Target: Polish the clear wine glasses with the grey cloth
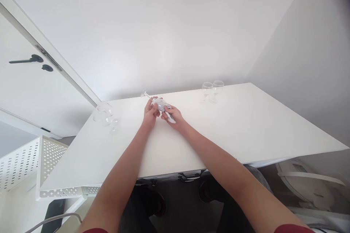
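Over the far middle of the white table, a clear wine glass (pixel 158 104) is held tilted, its foot toward the upper left and its bowl toward my right hand. My left hand (pixel 150 113) is closed around the bowl near the stem. A whitish cloth (pixel 171 118) is bunched at the rim, gripped by my right hand (pixel 176 115); how far it reaches inside the bowl is hard to see. Two more stemmed glasses, one (pixel 207 91) beside the other (pixel 218 91), stand upright to the right near the back edge.
Further clear glasses (pixel 103 116) are at the left end of the white table (pixel 232 127). A wall rises behind the table. To the left are a door with a black handle (pixel 27 59) and a white perforated rack (pixel 51 153). A whitish round object (pixel 306 185) sits below right.
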### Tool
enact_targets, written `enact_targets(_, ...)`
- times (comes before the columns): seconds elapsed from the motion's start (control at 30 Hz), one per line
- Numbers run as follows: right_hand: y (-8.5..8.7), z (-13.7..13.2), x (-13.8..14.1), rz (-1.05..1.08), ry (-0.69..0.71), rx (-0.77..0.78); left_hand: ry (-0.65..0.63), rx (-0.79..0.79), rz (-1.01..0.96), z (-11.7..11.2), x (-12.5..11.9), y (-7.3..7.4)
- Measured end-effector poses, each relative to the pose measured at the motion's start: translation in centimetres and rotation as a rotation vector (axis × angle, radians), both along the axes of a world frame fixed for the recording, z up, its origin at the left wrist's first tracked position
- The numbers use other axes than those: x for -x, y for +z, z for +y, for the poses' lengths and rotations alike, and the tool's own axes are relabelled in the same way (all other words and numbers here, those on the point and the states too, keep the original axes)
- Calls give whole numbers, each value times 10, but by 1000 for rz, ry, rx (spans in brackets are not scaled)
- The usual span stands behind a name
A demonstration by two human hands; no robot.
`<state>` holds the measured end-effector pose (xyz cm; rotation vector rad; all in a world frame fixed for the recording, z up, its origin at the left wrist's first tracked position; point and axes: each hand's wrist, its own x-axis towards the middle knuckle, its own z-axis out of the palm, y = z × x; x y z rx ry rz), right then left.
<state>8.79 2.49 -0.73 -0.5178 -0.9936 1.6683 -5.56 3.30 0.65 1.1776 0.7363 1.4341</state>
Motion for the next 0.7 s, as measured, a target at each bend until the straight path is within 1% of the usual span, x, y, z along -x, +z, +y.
enact_targets(0.07, 1, 2, -7, 100, 8, 46, -52, -13, 19, -1, -3, 1)
enact_targets(0.13, 2, 3, -11, 37, -71, 9, -55, 4, 25, -1, -4, 1)
enact_targets(0.2, 4, 3, -10, -110, -178, -111, -7, 34, 9, 0, -4, -1)
enact_targets(0.27, 5, 2, -7, -231, -238, -241, 35, 57, -2, 2, -1, -2)
enact_targets(0.3, 5, 2, -5, -265, -234, -276, 43, 60, -2, 2, 0, -2)
enact_targets(0.33, 4, 1, -4, -281, -211, -278, 42, 57, -1, 2, 2, -2)
enact_targets(0.4, 3, 2, -4, -240, -138, -198, 25, 30, -3, 2, 4, -1)
enact_targets(0.5, 2, 5, -11, -72, 0, -64, -28, -26, 3, 0, 4, 2)
enact_targets(0.53, 2, 6, -15, -42, 21, -53, -49, -39, 6, 0, 3, 2)
enact_targets(0.57, 3, 8, -17, -43, 12, -60, -64, -45, 6, 0, 3, 2)
enact_targets(0.63, 4, 10, -21, -123, -86, -132, -60, -28, -5, 1, 1, 0)
enact_targets(0.7, 5, 10, -19, -218, -205, -267, -12, 16, -15, 3, 1, -4)
